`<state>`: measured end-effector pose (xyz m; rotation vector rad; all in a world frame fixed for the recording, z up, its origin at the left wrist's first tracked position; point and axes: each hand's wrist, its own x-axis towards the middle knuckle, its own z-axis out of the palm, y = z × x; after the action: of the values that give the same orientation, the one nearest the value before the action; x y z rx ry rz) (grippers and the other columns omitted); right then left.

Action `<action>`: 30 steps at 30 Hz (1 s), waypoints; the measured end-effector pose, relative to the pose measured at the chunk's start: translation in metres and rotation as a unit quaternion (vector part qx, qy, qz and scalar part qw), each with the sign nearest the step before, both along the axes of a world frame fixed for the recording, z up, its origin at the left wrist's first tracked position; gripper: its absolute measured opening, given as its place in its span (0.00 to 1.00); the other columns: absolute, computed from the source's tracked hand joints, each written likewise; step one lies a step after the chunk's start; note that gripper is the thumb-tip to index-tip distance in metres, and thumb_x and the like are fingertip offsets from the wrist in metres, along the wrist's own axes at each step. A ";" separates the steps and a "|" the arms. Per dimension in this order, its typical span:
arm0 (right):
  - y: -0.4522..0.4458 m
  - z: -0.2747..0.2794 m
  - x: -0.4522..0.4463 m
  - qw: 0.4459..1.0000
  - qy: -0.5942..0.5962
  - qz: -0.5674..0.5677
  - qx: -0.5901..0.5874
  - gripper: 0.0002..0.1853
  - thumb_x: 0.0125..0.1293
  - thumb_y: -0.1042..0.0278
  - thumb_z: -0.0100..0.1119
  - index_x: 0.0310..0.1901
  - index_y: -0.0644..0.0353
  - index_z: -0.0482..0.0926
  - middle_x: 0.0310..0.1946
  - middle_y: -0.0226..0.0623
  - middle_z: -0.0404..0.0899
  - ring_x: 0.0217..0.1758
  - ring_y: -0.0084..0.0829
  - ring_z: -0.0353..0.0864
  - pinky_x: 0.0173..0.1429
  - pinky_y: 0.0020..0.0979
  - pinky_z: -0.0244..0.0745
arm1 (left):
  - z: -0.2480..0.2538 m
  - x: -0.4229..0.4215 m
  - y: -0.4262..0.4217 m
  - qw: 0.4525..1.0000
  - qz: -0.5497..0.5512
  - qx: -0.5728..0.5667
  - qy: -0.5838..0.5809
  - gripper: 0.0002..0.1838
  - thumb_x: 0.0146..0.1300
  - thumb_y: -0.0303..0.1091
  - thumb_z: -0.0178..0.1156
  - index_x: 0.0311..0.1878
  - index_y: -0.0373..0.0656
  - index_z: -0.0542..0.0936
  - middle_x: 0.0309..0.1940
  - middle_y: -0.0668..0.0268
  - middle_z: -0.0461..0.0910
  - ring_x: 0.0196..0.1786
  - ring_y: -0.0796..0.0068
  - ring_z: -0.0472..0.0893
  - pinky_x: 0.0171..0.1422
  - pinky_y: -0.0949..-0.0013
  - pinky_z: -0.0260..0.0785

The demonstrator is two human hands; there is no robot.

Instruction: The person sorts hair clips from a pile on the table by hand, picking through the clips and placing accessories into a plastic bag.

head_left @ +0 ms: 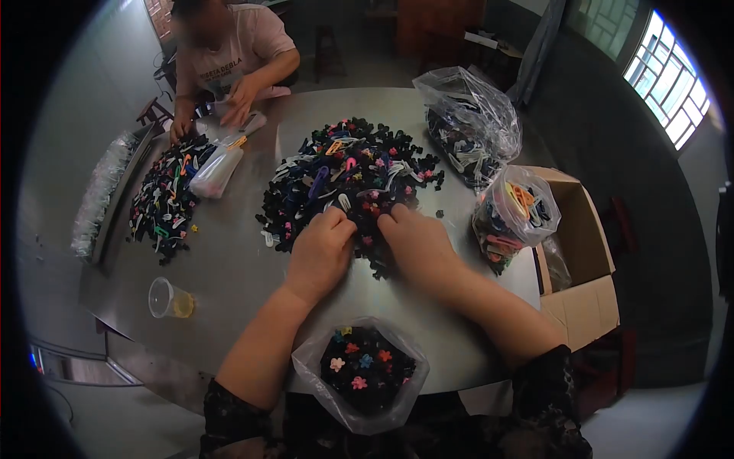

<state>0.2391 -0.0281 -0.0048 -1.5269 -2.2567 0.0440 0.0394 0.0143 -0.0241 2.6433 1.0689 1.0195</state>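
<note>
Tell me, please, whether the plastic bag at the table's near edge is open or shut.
Open: the plastic bag gapes wide at its mouth, showing colourful flower-shaped hair clips inside.

You had a smooth grey metal table [222, 306] in front of you. A large heap of small clips [344, 157], mostly black with white, pink and purple among them, covered its middle. To your left lay a smaller pile [162, 195], with clear plastic packets [218, 172] against it and a clear cup [170, 298] of something yellowish nearer you. A long tray [122, 200] ran along the left edge. On your right stood two filled clear bags, one far [475, 118], one nearer [516, 218].
</note>
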 end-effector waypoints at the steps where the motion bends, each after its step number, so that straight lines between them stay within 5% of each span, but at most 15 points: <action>1: 0.004 0.005 0.003 1.000 -0.007 -0.027 -0.009 0.06 0.65 0.74 0.54 0.43 0.61 0.76 0.42 0.47 0.79 0.46 0.48 0.84 0.45 0.45 0.81 | 0.003 -0.002 -0.002 1.000 0.002 -0.012 -0.005 0.07 0.56 0.22 0.64 0.38 0.41 0.80 0.39 0.61 0.75 0.45 0.57 0.79 0.48 0.57 0.74; 5: 0.013 0.019 0.030 0.994 0.001 -0.112 0.003 0.10 0.61 0.72 0.61 0.45 0.60 0.78 0.44 0.47 0.80 0.45 0.54 0.85 0.48 0.49 0.81 | 0.021 -0.002 -0.016 0.998 0.048 0.044 0.014 0.07 0.55 0.23 0.65 0.38 0.41 0.81 0.40 0.62 0.76 0.45 0.56 0.79 0.50 0.58 0.72; 8: 0.008 0.015 0.042 0.986 -0.034 -0.157 -0.047 0.12 0.61 0.71 0.60 0.46 0.62 0.78 0.45 0.48 0.80 0.49 0.53 0.84 0.51 0.49 0.80 | 0.023 0.001 -0.024 0.986 -0.134 -0.067 -0.073 0.07 0.53 0.25 0.66 0.37 0.43 0.82 0.42 0.64 0.78 0.48 0.57 0.78 0.53 0.57 0.71; 10: 0.003 0.005 0.045 0.975 -0.065 -0.195 -0.083 0.11 0.62 0.72 0.59 0.46 0.62 0.78 0.46 0.49 0.79 0.50 0.53 0.84 0.53 0.48 0.80 | 0.016 0.005 -0.025 0.953 -0.263 -0.135 -0.063 0.08 0.53 0.27 0.67 0.37 0.44 0.82 0.46 0.64 0.80 0.49 0.58 0.78 0.53 0.58 0.71; 11: 0.001 -0.004 0.045 0.977 -0.089 -0.180 -0.077 0.12 0.63 0.73 0.58 0.48 0.63 0.78 0.47 0.50 0.79 0.51 0.53 0.83 0.55 0.47 0.80 | 0.015 0.003 -0.023 0.936 -0.305 -0.174 -0.002 0.11 0.54 0.25 0.69 0.41 0.44 0.83 0.53 0.64 0.80 0.56 0.59 0.78 0.62 0.57 0.70; 14: -0.001 -0.005 0.048 0.988 -0.060 -0.123 -0.066 0.13 0.65 0.76 0.55 0.51 0.63 0.79 0.50 0.51 0.79 0.52 0.54 0.82 0.58 0.45 0.79 | 0.002 0.010 -0.023 0.943 -0.302 -0.108 0.089 0.10 0.56 0.26 0.68 0.42 0.44 0.82 0.57 0.64 0.80 0.59 0.58 0.77 0.65 0.57 0.69; 17: -0.005 -0.007 0.058 0.994 0.048 -0.077 -0.061 0.16 0.66 0.79 0.54 0.55 0.63 0.79 0.51 0.51 0.80 0.52 0.54 0.82 0.57 0.44 0.78 | -0.007 0.014 -0.021 0.975 -0.202 -0.057 0.070 0.09 0.58 0.27 0.67 0.42 0.44 0.81 0.61 0.63 0.80 0.61 0.57 0.76 0.66 0.56 0.68; 19: -0.009 -0.007 0.066 0.990 0.104 -0.071 -0.059 0.17 0.66 0.79 0.54 0.56 0.62 0.79 0.52 0.51 0.80 0.51 0.53 0.82 0.56 0.44 0.77 | -0.007 0.013 -0.018 0.981 -0.186 -0.054 0.033 0.07 0.63 0.29 0.58 0.43 0.43 0.81 0.61 0.60 0.80 0.61 0.54 0.76 0.64 0.55 0.68; 28: -0.034 0.013 0.050 0.977 0.100 -0.051 -0.182 0.24 0.57 0.63 0.72 0.53 0.61 0.75 0.44 0.50 0.79 0.47 0.52 0.82 0.53 0.46 0.78 | 0.015 -0.002 -0.018 0.965 -0.177 -0.168 -0.093 0.08 0.61 0.27 0.63 0.44 0.42 0.81 0.59 0.57 0.81 0.61 0.53 0.76 0.66 0.55 0.69; 30: -0.026 -0.003 0.050 0.979 0.138 -0.042 -0.145 0.24 0.57 0.64 0.72 0.53 0.60 0.75 0.45 0.50 0.80 0.47 0.52 0.83 0.53 0.46 0.78 | 0.019 -0.004 -0.019 0.949 -0.176 -0.211 -0.154 0.07 0.63 0.24 0.62 0.44 0.41 0.81 0.56 0.60 0.82 0.55 0.61 0.80 0.60 0.62 0.72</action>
<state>0.2888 -0.0541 -0.0074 -1.6421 -2.0290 0.5493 0.0354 -0.0046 -0.0047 2.1371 0.6290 0.9542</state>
